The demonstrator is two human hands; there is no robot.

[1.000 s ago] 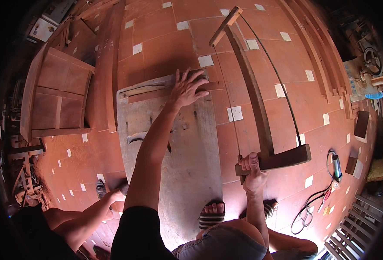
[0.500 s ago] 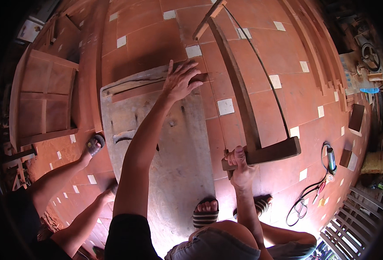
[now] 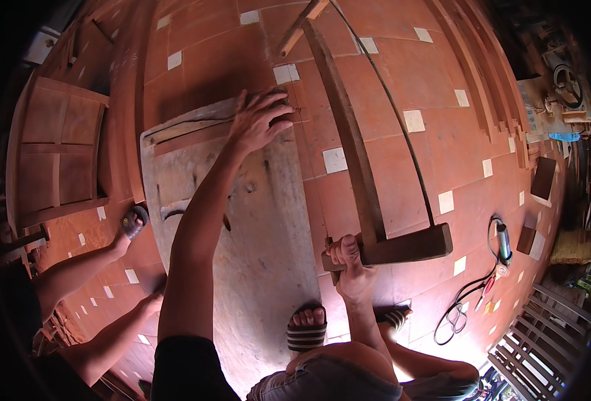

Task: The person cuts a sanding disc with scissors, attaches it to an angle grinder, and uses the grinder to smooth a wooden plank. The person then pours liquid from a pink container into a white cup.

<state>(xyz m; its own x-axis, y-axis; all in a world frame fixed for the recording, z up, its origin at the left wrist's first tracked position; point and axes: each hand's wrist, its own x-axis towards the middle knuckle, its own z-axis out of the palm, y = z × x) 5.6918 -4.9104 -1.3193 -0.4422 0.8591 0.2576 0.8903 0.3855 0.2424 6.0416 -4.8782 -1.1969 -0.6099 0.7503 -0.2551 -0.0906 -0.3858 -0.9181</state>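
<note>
A long wooden bow saw runs from upper middle down to the lower right, with a thin cord along its right side. My right hand grips the near end of its frame, by the crossbar. My left hand is stretched forward and lies flat, fingers spread, on the far end of a narrow wooden strip atop a wide grey board. My sandalled foot rests at the board's near edge.
Another person's legs and sandalled foot come in from the left beside the board. A panelled wooden door lies at far left. A power tool with cable lies on the red tiled floor at right, near small wood blocks.
The view has shifted nearer over the board. The other person's foot has moved up beside the board's left edge. Both of my hands keep their holds.
</note>
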